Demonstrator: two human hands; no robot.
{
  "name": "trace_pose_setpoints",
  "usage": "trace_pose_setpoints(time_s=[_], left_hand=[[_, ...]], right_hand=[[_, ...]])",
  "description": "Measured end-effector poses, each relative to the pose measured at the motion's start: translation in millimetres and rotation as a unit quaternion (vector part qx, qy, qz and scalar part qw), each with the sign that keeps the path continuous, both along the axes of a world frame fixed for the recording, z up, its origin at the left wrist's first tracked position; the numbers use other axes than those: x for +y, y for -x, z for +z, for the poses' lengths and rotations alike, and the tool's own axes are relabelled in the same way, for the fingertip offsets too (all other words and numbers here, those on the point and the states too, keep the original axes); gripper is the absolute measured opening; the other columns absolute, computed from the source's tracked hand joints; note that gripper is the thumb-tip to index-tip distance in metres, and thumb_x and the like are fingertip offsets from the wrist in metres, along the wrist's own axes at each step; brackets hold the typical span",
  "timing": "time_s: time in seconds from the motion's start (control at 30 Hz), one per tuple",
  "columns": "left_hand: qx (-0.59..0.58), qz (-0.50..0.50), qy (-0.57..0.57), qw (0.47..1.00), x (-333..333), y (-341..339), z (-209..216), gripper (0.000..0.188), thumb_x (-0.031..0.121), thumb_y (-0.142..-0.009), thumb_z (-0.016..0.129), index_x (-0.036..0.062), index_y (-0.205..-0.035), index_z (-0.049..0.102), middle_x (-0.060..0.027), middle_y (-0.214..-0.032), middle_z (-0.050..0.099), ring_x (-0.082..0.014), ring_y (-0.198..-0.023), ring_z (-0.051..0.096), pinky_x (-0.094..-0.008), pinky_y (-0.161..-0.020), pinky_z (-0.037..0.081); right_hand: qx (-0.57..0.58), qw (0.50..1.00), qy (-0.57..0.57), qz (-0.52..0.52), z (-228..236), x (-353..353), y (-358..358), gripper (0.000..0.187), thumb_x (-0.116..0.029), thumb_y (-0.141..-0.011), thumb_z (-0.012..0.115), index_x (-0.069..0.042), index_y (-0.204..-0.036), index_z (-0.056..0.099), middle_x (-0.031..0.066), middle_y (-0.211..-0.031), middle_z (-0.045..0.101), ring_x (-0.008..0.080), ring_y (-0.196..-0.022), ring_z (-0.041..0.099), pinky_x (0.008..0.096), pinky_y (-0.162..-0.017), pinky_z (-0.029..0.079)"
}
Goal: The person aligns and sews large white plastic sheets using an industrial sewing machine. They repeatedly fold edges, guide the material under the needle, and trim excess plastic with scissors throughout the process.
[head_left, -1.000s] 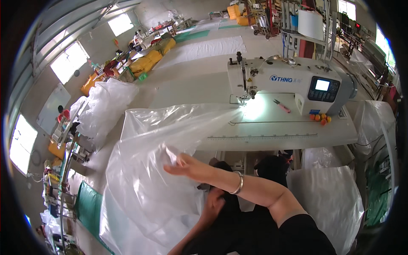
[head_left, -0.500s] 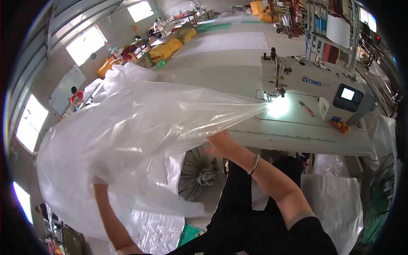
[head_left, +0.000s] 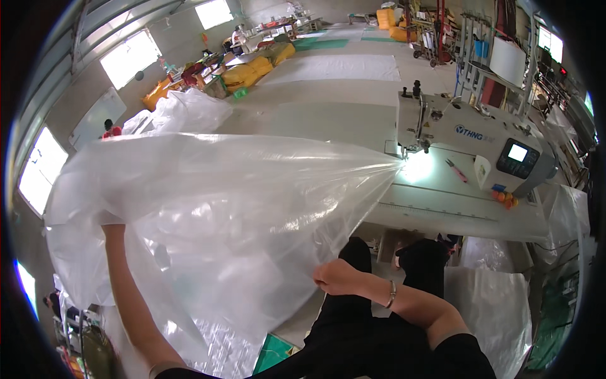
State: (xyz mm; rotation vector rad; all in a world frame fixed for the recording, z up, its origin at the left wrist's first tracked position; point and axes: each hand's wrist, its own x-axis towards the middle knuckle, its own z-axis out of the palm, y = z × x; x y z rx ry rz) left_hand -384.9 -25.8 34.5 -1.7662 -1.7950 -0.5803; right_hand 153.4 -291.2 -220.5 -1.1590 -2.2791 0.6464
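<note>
A: What takes up most of the view?
B: A wide, crinkled sheet of translucent whitish plastic [head_left: 240, 202], spread over the left and middle and narrowing to a gathered point on the right.
A: What does that point rest on?
B: A long, pale, flat sewing tabletop [head_left: 435, 196] with a ruled scale near its front edge.
A: And above the tabletop?
B: A boxy white sewing machine [head_left: 473, 132] with a dark control panel. The sheet's gathered end sits at its needle side, in bright light.
A: The hands?
B: The right hand [head_left: 338, 276] is clenched on the sheet's near right edge. The left hand [head_left: 113, 213] is covered by plastic at the far left, so I can't tell how its fingers stand.
A: Anything smaller?
B: A silver metal bangle [head_left: 392, 294] circles the right wrist. Pink-handled metal snips [head_left: 456, 170] lie on the tabletop, near some small round orange objects [head_left: 505, 199] beside the machine's base.
</note>
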Motion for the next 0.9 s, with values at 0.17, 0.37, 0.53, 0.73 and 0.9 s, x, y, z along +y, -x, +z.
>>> trace_pose_setpoints(time_s=[0.17,0.37,0.53,0.73,0.9], left_hand=[[0.171,0.063,0.333,0.925,-1,12,-112,0.068,0.054,-0.088,0.053,0.0075,-0.138,0.046,-0.0181,-0.137,0.050,-0.0298,-0.130,0.046,-0.0379,-0.109,0.035],[0.066,-0.228,0.456,0.857,-75,-168,-142,0.029,0.030,-0.085,0.062,0.0021,-0.085,0.070,-0.0186,-0.081,0.068,-0.0315,-0.079,0.067,-0.0432,-0.069,0.052],[-0.226,-0.454,0.511,0.694,-197,-341,-135,0.032,0.015,-0.092,0.063,0.0055,-0.121,0.058,-0.0104,-0.115,0.063,-0.0195,-0.109,0.059,-0.0373,-0.090,0.049],[-0.303,-0.473,0.367,0.741,-188,-360,-172,0.052,0.009,-0.087,0.065,0.0049,-0.135,0.046,-0.0151,-0.137,0.049,-0.0298,-0.125,0.048,-0.0399,-0.098,0.044],[-0.055,-0.371,0.400,0.836,-184,-375,-213,0.063,0.018,-0.086,0.065,0.0064,-0.143,0.038,-0.0199,-0.144,0.040,-0.0333,-0.134,0.038,-0.0404,-0.111,0.030]], right_hand=[[-0.006,0.981,0.188,0.053,-3,-37,-38,0.023,-0.028,-0.085,0.062,-0.008,-0.095,0.067,0.0078,-0.069,0.065,0.0197,-0.071,0.067,0.0342,-0.064,0.051],[0.453,0.774,0.388,-0.213,48,-22,-53,0.038,-0.038,-0.090,0.064,-0.002,-0.102,0.066,0.0038,-0.089,0.066,0.0140,-0.087,0.065,0.0267,-0.067,0.051],[0.451,0.782,0.350,-0.250,36,19,-20,0.032,-0.033,-0.094,0.058,-0.002,-0.099,0.062,0.0046,-0.091,0.064,0.0139,-0.085,0.062,0.0283,-0.072,0.049],[0.778,0.562,0.279,-0.042,53,-70,-77,0.020,-0.021,-0.099,0.051,-0.003,-0.096,0.059,0.0054,-0.087,0.063,0.0152,-0.079,0.058,0.0313,-0.074,0.048],[0.785,0.514,0.317,-0.141,-29,-181,-148,0.020,-0.019,-0.093,0.059,-0.003,-0.105,0.057,0.0055,-0.095,0.062,0.0195,-0.089,0.061,0.0366,-0.086,0.049]])
